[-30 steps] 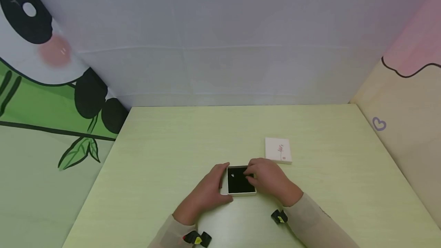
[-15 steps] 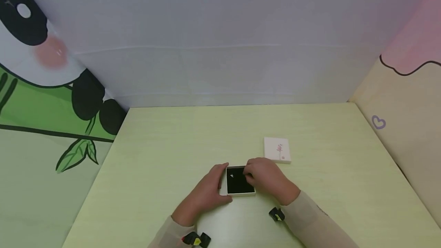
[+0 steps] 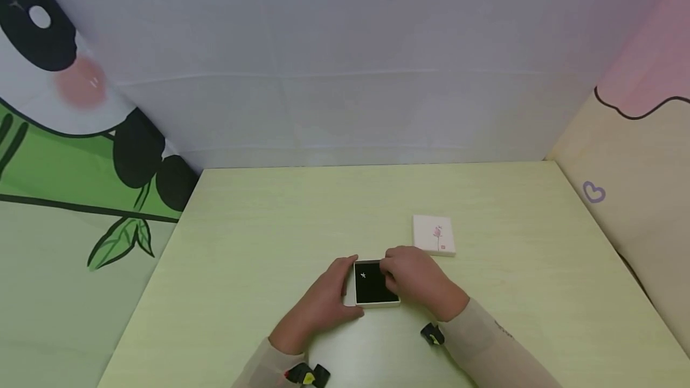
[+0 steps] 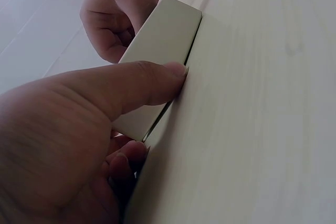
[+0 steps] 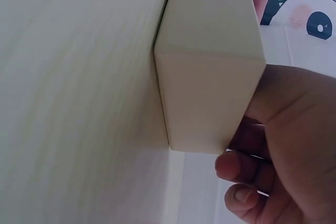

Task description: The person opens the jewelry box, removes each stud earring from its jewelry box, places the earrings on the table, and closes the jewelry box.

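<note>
A small pale box (image 3: 378, 304) with a black inside (image 3: 372, 289) lies on the table, and a tiny silvery star-like piece (image 3: 363, 275) shows in its left part. My left hand (image 3: 323, 301) grips the box by its left end; in the left wrist view the thumb of that hand (image 4: 68, 114) presses along the side wall (image 4: 163, 30). Over the right part of the black inside, my right hand (image 3: 423, 280) has its fingertips drawn together. From the right wrist view, the curled fingers of that hand (image 5: 299, 124) lie beside the box's end wall (image 5: 210, 98); the tips are partly hidden.
A white square lid or box (image 3: 433, 235) with a pink flower print lies just behind the right hand. The pale wooden table (image 3: 269, 220) meets a grey cloth at the back, with printed cloths on the left and right sides.
The thumb and fingers of my right hand have closed together at the right part of the black inside. My left hand and the box have stayed in place.
</note>
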Demonstrator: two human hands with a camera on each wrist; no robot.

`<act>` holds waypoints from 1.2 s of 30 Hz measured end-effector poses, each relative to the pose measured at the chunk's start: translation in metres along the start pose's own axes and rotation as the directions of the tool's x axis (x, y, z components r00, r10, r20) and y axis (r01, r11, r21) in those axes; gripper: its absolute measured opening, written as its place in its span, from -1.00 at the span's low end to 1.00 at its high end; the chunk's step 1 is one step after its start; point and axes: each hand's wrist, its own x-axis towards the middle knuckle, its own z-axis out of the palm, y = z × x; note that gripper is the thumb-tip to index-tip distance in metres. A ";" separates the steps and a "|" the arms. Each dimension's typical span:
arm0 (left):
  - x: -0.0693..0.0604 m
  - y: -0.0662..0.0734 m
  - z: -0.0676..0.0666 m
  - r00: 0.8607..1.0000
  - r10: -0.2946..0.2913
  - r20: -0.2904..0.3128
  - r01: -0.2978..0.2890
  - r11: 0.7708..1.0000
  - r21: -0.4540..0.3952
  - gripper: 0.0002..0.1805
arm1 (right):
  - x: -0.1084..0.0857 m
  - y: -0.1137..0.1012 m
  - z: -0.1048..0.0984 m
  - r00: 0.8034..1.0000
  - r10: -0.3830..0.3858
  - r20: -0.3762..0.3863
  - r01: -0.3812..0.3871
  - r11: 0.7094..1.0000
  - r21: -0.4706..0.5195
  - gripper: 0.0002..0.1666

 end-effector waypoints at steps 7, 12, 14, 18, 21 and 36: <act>0.001 0.000 0.000 1.000 0.001 -0.001 -0.001 1.000 -0.005 0.10 | -0.003 0.003 0.001 0.998 -0.026 -0.050 0.027 0.999 0.021 -0.77; 0.000 0.000 0.000 1.000 0.001 -0.001 -0.001 1.000 -0.001 0.11 | -0.005 0.004 0.002 0.996 -0.045 -0.079 0.047 0.998 0.035 -0.79; 0.000 0.001 0.000 1.000 -0.003 0.000 0.003 1.000 0.001 0.10 | -0.005 0.004 0.002 0.995 -0.047 -0.083 0.050 0.998 0.039 -0.80; 0.000 0.003 -0.001 1.000 -0.012 0.003 0.012 1.000 -0.003 0.10 | -0.006 0.005 0.003 0.996 -0.043 -0.081 0.047 0.998 0.049 -0.82; -0.001 0.004 -0.002 1.000 -0.013 0.003 0.013 1.000 -0.003 0.11 | -0.007 0.005 0.003 0.997 -0.036 -0.071 0.040 0.998 0.053 -0.82; 0.000 0.002 -0.002 1.000 -0.006 0.004 0.006 1.000 -0.003 0.10 | -0.007 0.002 0.001 0.999 -0.018 -0.033 0.021 0.997 0.079 -0.82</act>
